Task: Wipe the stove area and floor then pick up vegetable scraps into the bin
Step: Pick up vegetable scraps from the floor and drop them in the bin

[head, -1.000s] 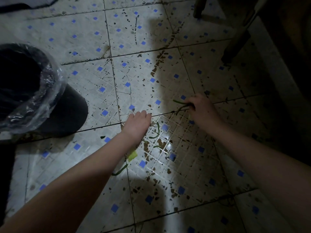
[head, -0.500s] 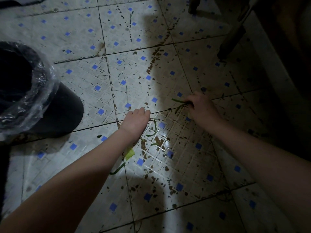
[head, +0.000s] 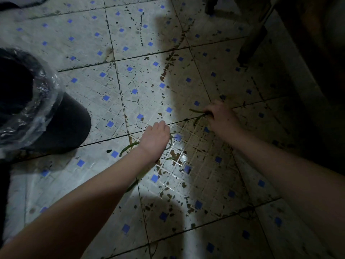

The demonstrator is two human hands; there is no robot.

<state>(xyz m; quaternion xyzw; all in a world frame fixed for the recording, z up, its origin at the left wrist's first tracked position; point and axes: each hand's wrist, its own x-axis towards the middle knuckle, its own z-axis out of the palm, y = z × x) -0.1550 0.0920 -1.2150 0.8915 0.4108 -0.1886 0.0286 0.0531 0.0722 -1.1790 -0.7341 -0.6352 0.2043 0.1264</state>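
Observation:
Thin green vegetable scraps lie on the stained tiled floor (head: pixel 141 86). My right hand (head: pixel 222 118) grips a small bunch of green strips (head: pixel 197 116) that stick out to its left. Fingers curled down, my left hand (head: pixel 155 139) sits over more scraps. One green strip (head: pixel 128 146) pokes out on its left side, and a curved one (head: pixel 170 142) shows on its right. Another scrap (head: pixel 132 186) lies beside my left forearm. The black bin (head: pixel 61 124) with a clear plastic liner (head: pixel 37 109) stands open at the far left.
Dark furniture legs (head: pixel 251 43) stand at the upper right, and a dark cabinet or wall base (head: pixel 298 75) runs down the right side. Brown stains and a wet shiny patch (head: pixel 183 157) cover the tiles between my hands.
My left hand's fingers have gone from lying flat on the floor to curling down over the scraps, and a green strip now shows at its left. My right hand keeps its bunch.

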